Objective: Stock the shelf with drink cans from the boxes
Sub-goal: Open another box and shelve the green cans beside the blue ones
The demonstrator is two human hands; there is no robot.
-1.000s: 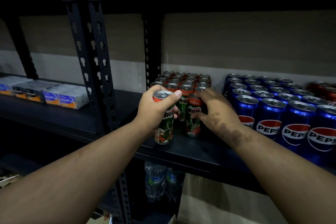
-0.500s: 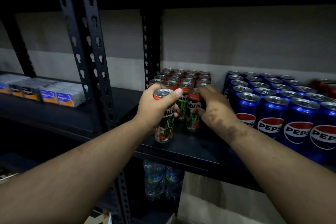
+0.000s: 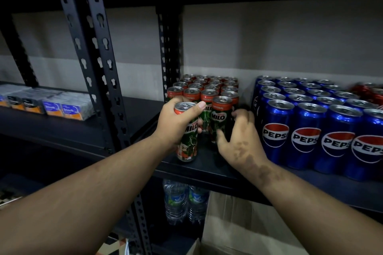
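The left hand (image 3: pixel 176 124) grips one Milo can (image 3: pixel 187 132) round its upper part, thumb near the rim, and this can stands upright on the shelf (image 3: pixel 207 163) just in front of the block of Milo cans (image 3: pixel 207 87). The right hand (image 3: pixel 240 141) curls its fingers round the front can (image 3: pixel 221 118) of that block, with the blue Pepsi cans (image 3: pixel 306 122) just beside it. Compared with one second ago, the right hand has slid lower down this can, so its top now shows.
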